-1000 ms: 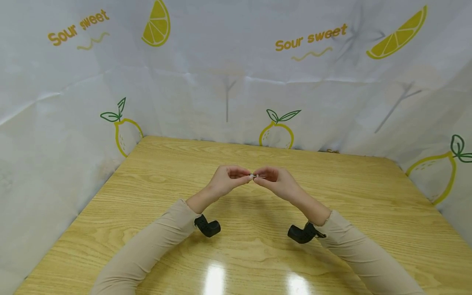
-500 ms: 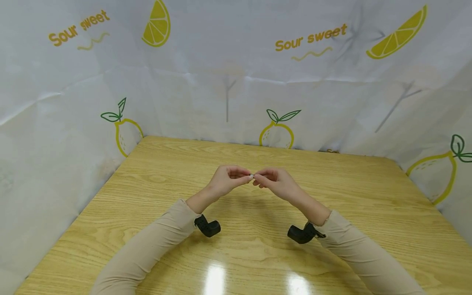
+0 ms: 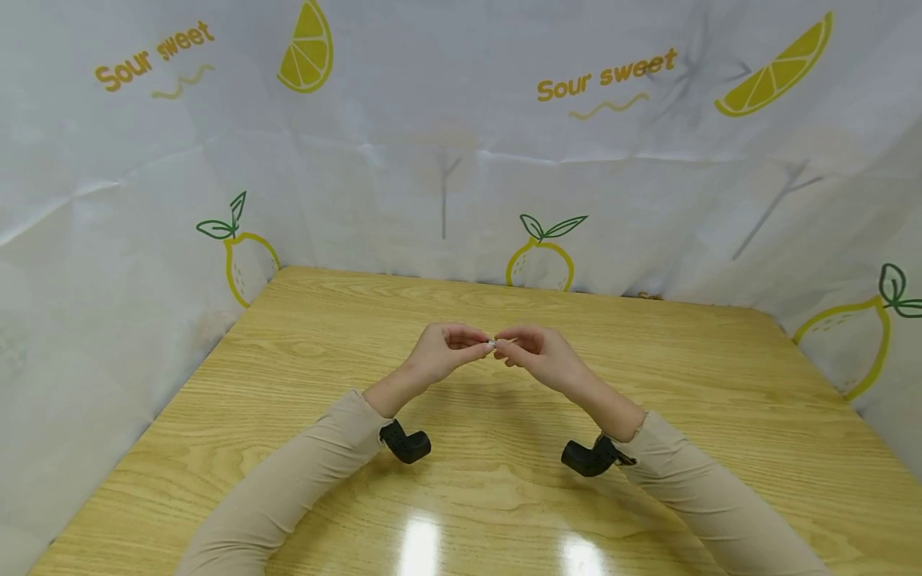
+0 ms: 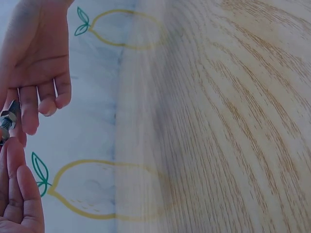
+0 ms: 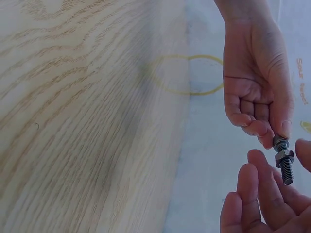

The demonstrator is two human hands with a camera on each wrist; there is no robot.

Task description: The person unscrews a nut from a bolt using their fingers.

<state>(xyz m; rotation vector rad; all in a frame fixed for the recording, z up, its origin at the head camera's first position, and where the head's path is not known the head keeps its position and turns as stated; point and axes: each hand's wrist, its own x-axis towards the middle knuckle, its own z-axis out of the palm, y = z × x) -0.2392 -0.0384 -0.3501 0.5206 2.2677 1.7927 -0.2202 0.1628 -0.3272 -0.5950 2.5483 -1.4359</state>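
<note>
I have the bolt [image 5: 287,170] near the middle of the head view, in the air over the table [image 3: 346,344]. The left hand [image 3: 439,350], left of centre, grasps it, thumb and fingers pinching the head end. A nut [image 5: 284,157] sits partway along the thread. On my right wrist feed the bolt is at the right edge, its threaded tip pointing down; on the left wrist feed it is at the left edge, partly cut off.

The right hand [image 3: 543,354], right of centre, looks loose to me: its fingers reach around the tip end, and its thumb lies just beside the nut. I can't tell whether a finger touches the nut from behind.

Beige sleeves [image 3: 288,480] run to the lower corners, with 2 black mounts [image 3: 406,444] at the wrists. Across the top I see a white cloth [image 3: 389,192] printed with lemons [image 3: 540,264], 2 yellow slices [image 3: 306,48] and "Sour sweet" lettering [image 3: 608,74]. At bottom centre, 2 glare patches [image 3: 418,548] shine on the wood.
</note>
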